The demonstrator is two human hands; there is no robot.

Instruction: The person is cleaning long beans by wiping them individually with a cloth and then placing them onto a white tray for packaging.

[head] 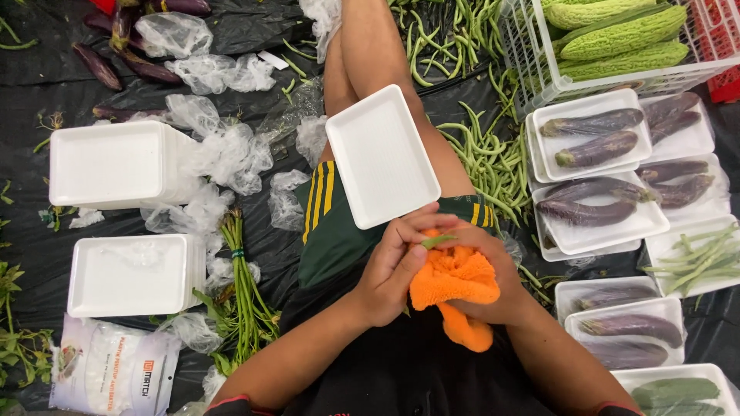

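My right hand [493,270] grips an orange cloth [453,286] wrapped around a green bean [437,240], whose tip pokes out at the top. Beside it, my left hand [393,270] curls against the cloth, thumb by the bean's tip. Both hands sit over my lap, just below an empty white foam tray [381,156] that rests on my thigh.
Stacks of white foam trays [116,163] and crumpled plastic wrap [227,154] lie on the left. Loose green beans [486,154] are spread on the black sheet. On the right are trays of purple eggplants [593,139] and a white crate of bitter gourds [617,35].
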